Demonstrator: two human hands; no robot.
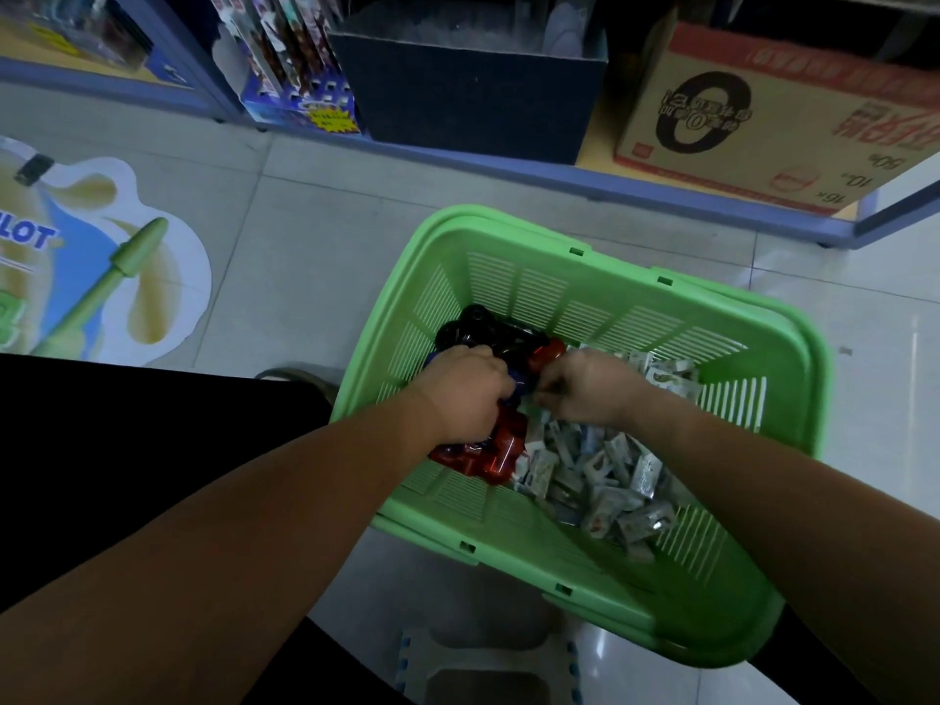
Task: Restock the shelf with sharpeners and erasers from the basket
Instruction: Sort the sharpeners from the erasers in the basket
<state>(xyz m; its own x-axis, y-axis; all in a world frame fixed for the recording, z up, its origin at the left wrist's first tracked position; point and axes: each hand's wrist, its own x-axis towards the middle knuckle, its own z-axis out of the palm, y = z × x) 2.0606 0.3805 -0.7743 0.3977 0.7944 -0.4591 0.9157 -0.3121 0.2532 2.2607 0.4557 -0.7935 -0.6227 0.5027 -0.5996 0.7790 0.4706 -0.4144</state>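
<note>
A green plastic basket (pixel 600 267) stands on the tiled floor in front of me. On its left side lie red, black and blue sharpeners (pixel 501 452); on the right is a heap of small white wrapped erasers (pixel 605 475). Both my hands are down inside the basket. My left hand (pixel 460 396) is curled around a cluster of sharpeners, a blue one showing between its fingers. My right hand (pixel 585 386) pinches at the same spot beside it, fingers bent; what it holds is hidden.
The low blue shelf edge (pixel 559 175) runs along the back, with a dark fabric bin (pixel 473 94), a cardboard carton (pixel 763 119) and a pen display (pixel 300 78) on it. A floor sticker (pixel 101 256) lies at left. A step stool (pixel 488 669) sits below the basket.
</note>
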